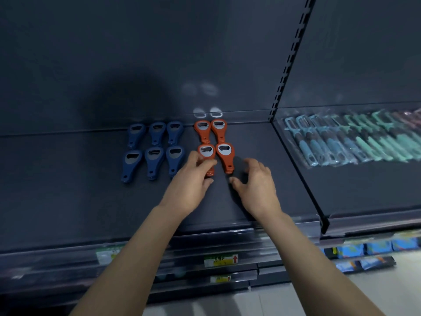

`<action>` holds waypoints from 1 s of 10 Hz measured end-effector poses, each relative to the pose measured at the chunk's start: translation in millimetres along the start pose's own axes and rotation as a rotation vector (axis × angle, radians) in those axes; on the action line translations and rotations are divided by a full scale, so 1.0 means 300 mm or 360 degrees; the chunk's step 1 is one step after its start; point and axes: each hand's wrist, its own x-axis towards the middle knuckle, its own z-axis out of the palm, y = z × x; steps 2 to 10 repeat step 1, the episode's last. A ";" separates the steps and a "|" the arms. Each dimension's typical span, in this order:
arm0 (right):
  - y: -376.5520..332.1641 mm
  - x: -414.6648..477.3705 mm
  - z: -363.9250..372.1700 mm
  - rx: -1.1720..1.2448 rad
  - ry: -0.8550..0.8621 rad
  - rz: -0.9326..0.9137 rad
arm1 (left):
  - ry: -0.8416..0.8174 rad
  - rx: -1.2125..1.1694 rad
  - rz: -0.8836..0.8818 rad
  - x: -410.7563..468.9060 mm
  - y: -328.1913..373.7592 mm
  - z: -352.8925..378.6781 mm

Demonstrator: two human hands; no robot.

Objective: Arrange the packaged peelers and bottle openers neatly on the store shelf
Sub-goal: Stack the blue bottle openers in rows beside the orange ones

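Note:
Several blue bottle openers [153, 150] lie in two rows on the dark shelf [68, 190]. To their right lie several orange bottle openers [224, 156] in a two-by-two block. My left hand [193, 179] holds the front-left orange opener [206, 151], fingers curled over its handle. My right hand [255, 181] hovers just right of the front-right orange opener, fingers loosely curved, nothing in it. A row of packaged peelers [353, 137] in blue and teal lies on the neighbouring shelf to the right.
A slotted upright post [287, 65] divides the two shelf bays. Price labels [219, 260] sit on the shelf's front edge. Lower shelves with blue packages [373, 247] show at the bottom right. Bare shelf surface lies left of the blue openers and in front of them.

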 end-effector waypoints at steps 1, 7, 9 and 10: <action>0.022 -0.004 -0.027 0.0024 -0.0064 -0.0021 | 0.0046 0.0002 -0.0043 -0.035 0.001 0.006; 0.022 -0.004 -0.027 0.0024 -0.0064 -0.0021 | 0.0046 0.0002 -0.0043 -0.035 0.001 0.006; 0.022 -0.004 -0.027 0.0024 -0.0064 -0.0021 | 0.0046 0.0002 -0.0043 -0.035 0.001 0.006; 0.022 -0.004 -0.027 0.0024 -0.0064 -0.0021 | 0.0046 0.0002 -0.0043 -0.035 0.001 0.006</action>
